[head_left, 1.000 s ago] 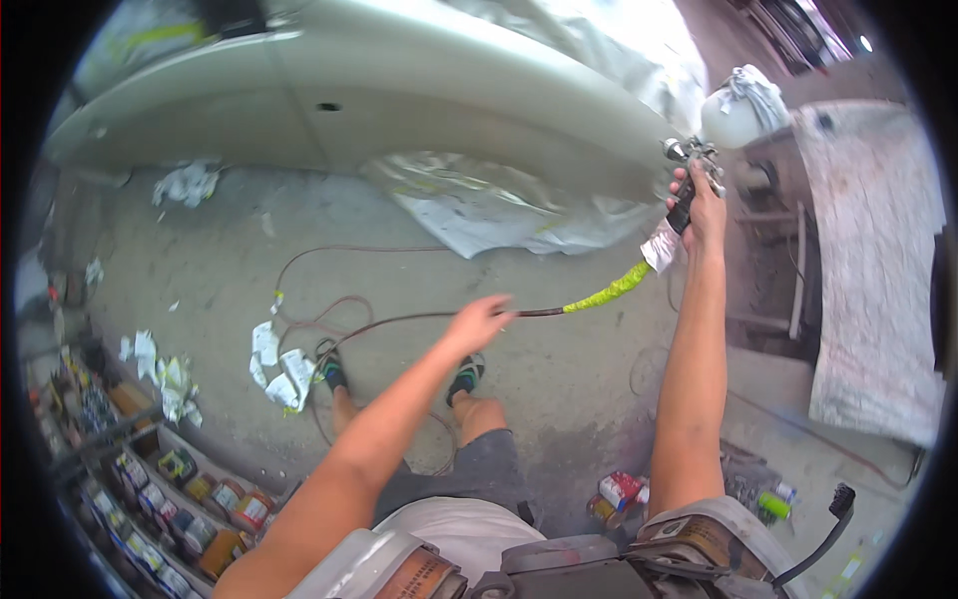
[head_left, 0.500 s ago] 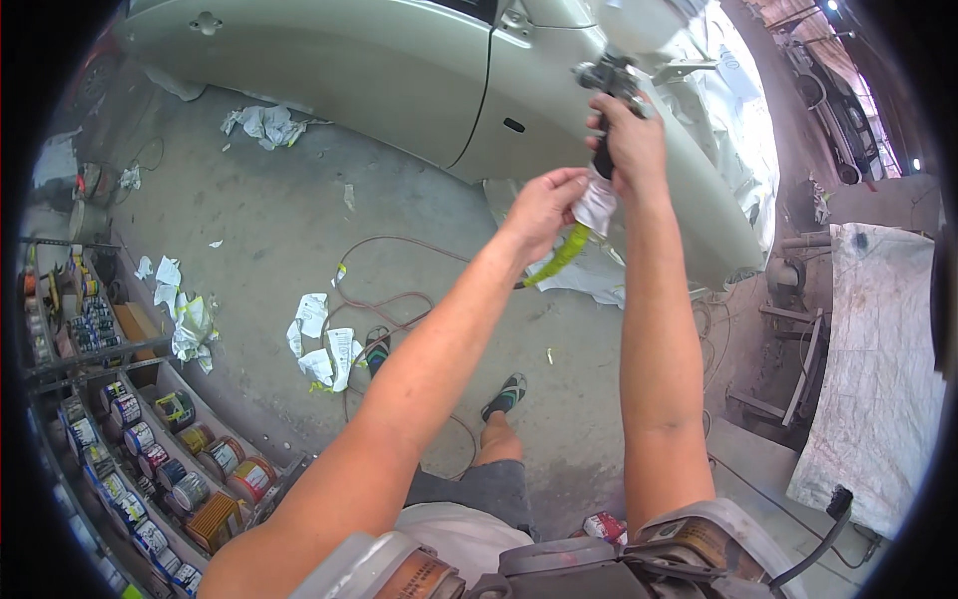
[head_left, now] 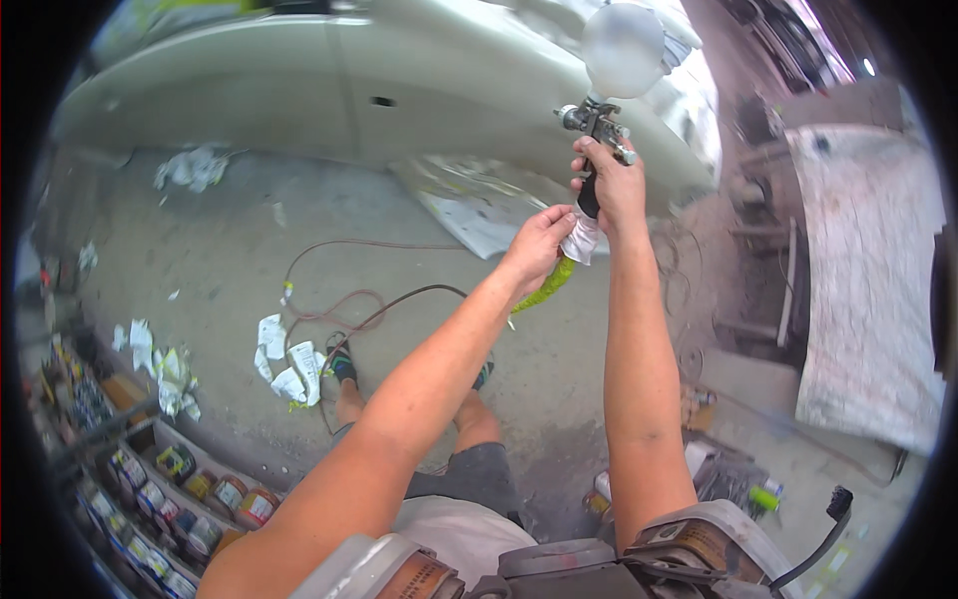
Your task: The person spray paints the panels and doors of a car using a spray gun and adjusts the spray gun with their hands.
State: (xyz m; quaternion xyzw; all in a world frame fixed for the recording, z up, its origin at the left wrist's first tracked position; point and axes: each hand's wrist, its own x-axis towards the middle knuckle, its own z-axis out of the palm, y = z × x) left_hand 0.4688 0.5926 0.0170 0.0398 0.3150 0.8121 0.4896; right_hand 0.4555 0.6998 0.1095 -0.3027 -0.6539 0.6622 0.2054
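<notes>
My right hand is closed around the black handle of a spray gun. The gun is held upright, with a round translucent cup on top and its nozzle turned to the left. Below the handle, a white wrapping covers the hose joint. My left hand pinches that wrapping between thumb and fingers. A yellow-green covered hose hangs down from it. Beyond the gun stands a pale greenish-grey car body, partly masked with white sheeting.
A thin air hose loops across the floor by my feet. Torn masking paper lies near it. Paint cans fill shelves at lower left. On the right hangs a whitish sheet beside a metal frame.
My view has shifted, so the car and floor litter now appear farther left. The gun and both hands sit slightly lower in view, with the cup more fully visible. Both grips stay the same.
</notes>
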